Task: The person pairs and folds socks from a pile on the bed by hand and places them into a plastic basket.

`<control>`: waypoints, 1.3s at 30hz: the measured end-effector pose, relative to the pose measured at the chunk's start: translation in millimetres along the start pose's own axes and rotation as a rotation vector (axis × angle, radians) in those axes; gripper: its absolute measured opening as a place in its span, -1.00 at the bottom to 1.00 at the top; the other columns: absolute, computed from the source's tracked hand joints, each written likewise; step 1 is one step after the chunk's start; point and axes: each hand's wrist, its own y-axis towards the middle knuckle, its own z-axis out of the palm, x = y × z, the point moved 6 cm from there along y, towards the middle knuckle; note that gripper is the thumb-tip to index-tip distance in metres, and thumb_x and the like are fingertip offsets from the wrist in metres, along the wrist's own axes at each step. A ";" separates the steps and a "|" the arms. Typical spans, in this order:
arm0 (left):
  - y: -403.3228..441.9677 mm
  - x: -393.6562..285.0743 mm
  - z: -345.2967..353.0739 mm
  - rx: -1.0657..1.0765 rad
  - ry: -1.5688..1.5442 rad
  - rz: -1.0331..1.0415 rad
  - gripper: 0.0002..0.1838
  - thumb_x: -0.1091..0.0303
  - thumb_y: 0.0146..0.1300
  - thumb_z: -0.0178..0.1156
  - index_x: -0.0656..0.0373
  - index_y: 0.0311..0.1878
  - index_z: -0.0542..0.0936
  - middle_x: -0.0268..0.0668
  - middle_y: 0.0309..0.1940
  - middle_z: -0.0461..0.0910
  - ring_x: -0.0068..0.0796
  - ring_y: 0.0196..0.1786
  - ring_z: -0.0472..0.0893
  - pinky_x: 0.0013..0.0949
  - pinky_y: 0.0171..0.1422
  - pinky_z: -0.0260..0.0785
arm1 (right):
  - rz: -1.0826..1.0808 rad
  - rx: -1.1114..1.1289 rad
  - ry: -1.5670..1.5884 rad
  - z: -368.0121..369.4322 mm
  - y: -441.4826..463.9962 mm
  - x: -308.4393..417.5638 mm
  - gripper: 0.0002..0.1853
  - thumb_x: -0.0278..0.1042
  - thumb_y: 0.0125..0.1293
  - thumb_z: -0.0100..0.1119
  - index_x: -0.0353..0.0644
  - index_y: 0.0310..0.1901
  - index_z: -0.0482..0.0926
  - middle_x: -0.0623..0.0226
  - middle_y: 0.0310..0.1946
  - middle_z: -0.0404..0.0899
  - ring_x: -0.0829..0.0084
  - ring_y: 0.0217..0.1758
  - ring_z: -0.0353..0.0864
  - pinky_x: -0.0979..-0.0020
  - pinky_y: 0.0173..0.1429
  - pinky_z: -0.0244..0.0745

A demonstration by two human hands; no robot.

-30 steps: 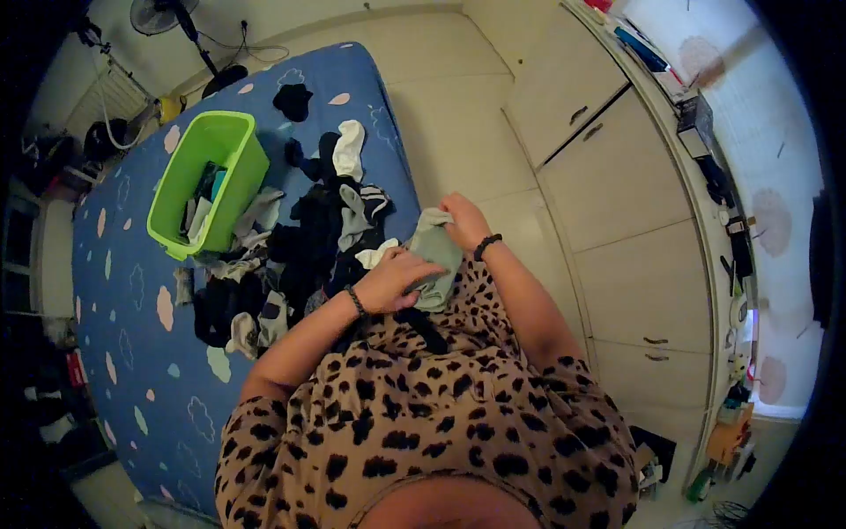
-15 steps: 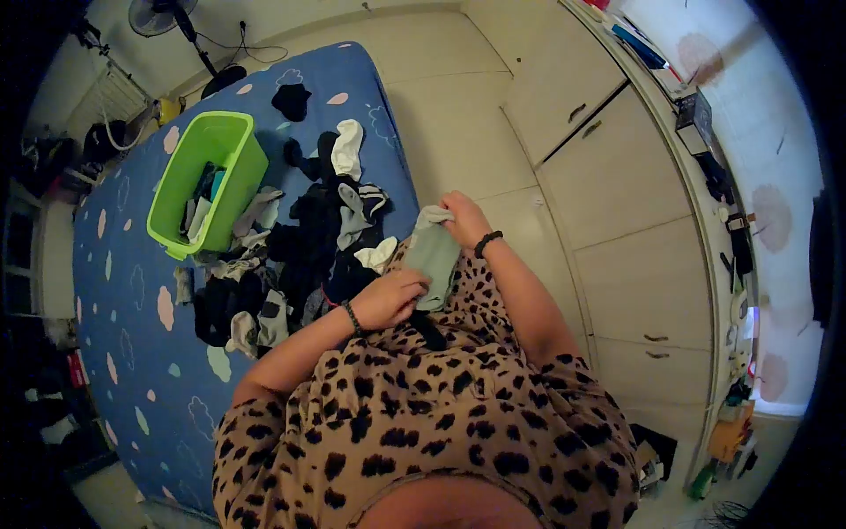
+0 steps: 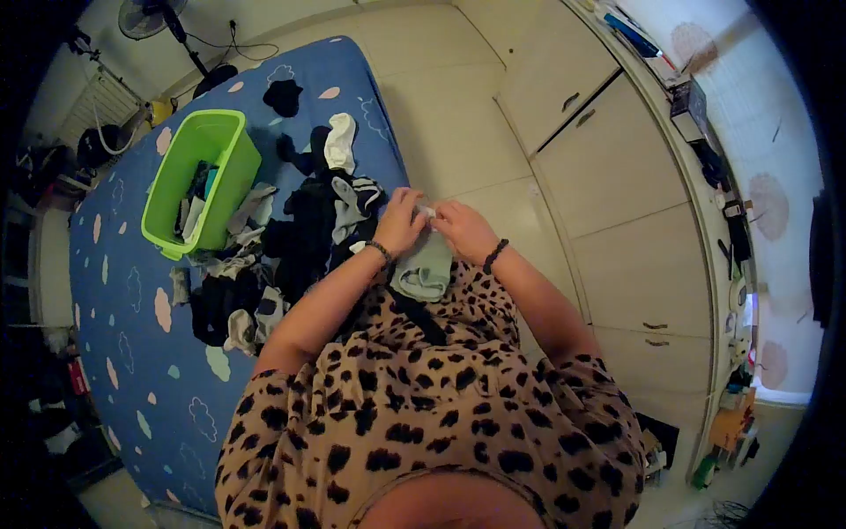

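Note:
A pale green sock (image 3: 423, 270) hangs over my lap, its lighter upper end pinched between my two hands. My left hand (image 3: 399, 224) closes on that end from the left, and my right hand (image 3: 465, 231) grips it from the right, fingertips nearly touching. The sock's lower end lies folded on my leopard-print clothing (image 3: 397, 414). Beside my left arm, a heap of loose socks (image 3: 304, 225), mostly black and grey, is spread on the bed. A white sock (image 3: 340, 143) lies at the heap's far end.
A green plastic bin (image 3: 236, 167) with several folded socks inside stands on the blue bed (image 3: 132, 353), left of the heap. Cream cabinets (image 3: 634, 194) line the right side across the tiled floor (image 3: 449, 123). A fan (image 3: 163, 22) stands behind the bed.
My left hand has moved up from the sock's lower part to its upper end, meeting my right hand. The sock's lower end now hangs with its fold showing.

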 end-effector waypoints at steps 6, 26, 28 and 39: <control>12.2 42.9 34.3 0.487 -0.093 -0.315 -0.66 0.23 0.10 0.33 0.27 -0.15 0.61 -0.05 -0.22 0.57 -0.08 -0.15 0.58 -0.22 -0.02 0.42 | 0.293 -0.056 0.346 -9.6 2.5 -15.3 -0.78 -0.29 0.23 0.13 -0.27 -0.22 0.57 0.07 -0.22 0.59 0.04 -0.11 0.53 0.13 0.00 0.45; -27.0 -29.2 -3.0 0.407 0.013 0.308 -0.55 0.49 -0.11 0.36 0.14 -0.06 0.54 -0.16 -0.09 0.55 -0.05 -0.06 0.52 -0.17 0.01 0.41 | 0.054 -0.157 0.411 -22.4 -19.1 28.7 -0.74 -0.42 0.18 0.22 -0.21 -0.09 0.49 0.11 -0.09 0.47 0.08 0.06 0.45 0.28 -0.02 0.48; -32.2 -31.8 1.5 0.389 0.025 0.410 -0.59 0.47 -0.10 0.37 0.16 -0.10 0.53 -0.17 -0.11 0.55 -0.05 -0.09 0.53 -0.18 -0.04 0.42 | 0.313 -0.040 0.608 -6.6 -33.2 11.1 -0.69 -0.34 0.19 0.27 -0.21 -0.07 0.46 0.08 -0.08 0.46 0.06 0.07 0.45 0.27 -0.04 0.47; -64.0 -46.0 -21.4 0.352 -0.060 0.243 -0.63 0.32 0.08 0.34 0.20 -0.08 0.46 -0.06 -0.08 0.48 -0.06 -0.03 0.48 -0.15 0.06 0.37 | -0.034 0.150 0.027 -1.9 -50.4 67.4 -0.70 -0.42 0.10 0.30 -0.24 -0.16 0.44 0.09 -0.17 0.40 0.05 -0.07 0.44 0.17 0.05 0.38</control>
